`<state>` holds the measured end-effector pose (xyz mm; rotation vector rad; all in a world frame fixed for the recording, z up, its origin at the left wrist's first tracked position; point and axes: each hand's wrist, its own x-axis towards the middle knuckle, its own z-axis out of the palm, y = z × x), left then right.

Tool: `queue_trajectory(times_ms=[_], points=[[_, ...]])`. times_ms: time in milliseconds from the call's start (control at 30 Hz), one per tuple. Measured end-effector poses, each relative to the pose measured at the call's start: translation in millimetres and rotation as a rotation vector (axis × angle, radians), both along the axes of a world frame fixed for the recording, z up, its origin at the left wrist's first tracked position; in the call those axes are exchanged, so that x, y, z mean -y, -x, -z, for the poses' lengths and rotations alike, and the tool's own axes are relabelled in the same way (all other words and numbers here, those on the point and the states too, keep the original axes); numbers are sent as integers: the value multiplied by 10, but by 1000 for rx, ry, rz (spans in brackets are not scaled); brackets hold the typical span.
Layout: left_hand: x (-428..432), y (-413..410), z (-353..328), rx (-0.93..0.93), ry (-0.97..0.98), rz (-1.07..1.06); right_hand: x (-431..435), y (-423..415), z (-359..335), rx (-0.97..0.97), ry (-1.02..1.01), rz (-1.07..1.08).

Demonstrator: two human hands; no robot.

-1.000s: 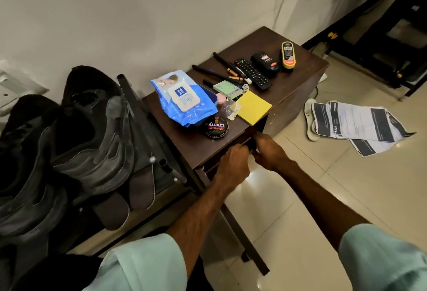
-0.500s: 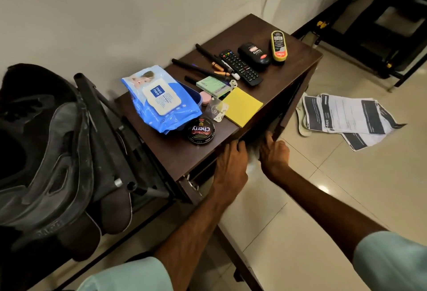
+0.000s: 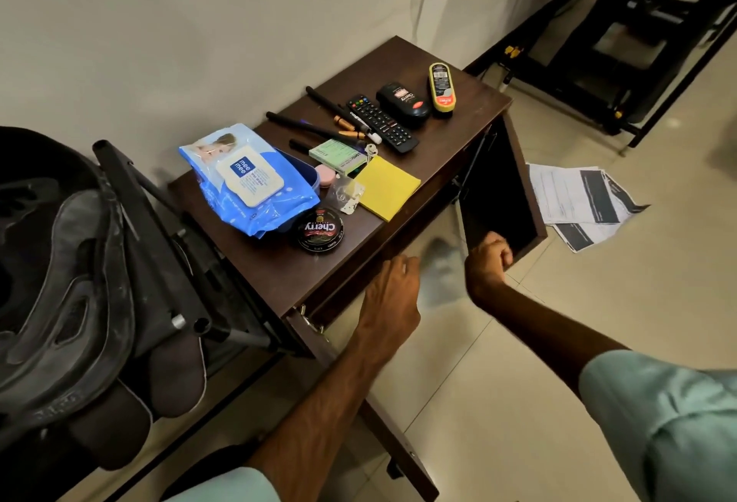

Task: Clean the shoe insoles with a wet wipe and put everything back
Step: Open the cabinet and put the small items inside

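The right door (image 3: 502, 190) and left door (image 3: 399, 453) stand wider than half a second earlier. The right hand (image 3: 488, 258) curls its grip round the right door's edge, while the left hand (image 3: 393, 294) reaches under the desk (image 3: 275, 262), grip wide and empty. The wet-wipe pack (image 3: 247, 178) lies on the desk; the step appears to be opening storage, and the next move calls for reaching inside.

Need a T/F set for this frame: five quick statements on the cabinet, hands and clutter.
1. The wet wipe pack lies on the cabinet top. True.
2. Both cabinet doors are closed. False: the right door and left door stand open.
3. The right hand grips the right door's edge. True.
4. The polish tin sits on the floor. False: it sits on the cabinet top, beside the wipe pack.
5. Papers lie on the floor. True.
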<state>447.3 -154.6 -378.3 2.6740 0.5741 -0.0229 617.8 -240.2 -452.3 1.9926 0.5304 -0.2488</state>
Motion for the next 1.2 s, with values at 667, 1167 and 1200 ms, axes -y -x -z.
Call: queue_trajectory(times_ms=[667,1167,1200], points=[[-31,-113,31,-17,-26,-20,193,-809,-36,-215,-609,223],[-228,-54,-256,177,7,-199,-527,345,-641,-505,-1962,231],[-245,-50,-287,198,5,-212,-534,399,-684,-532,-2011,257]])
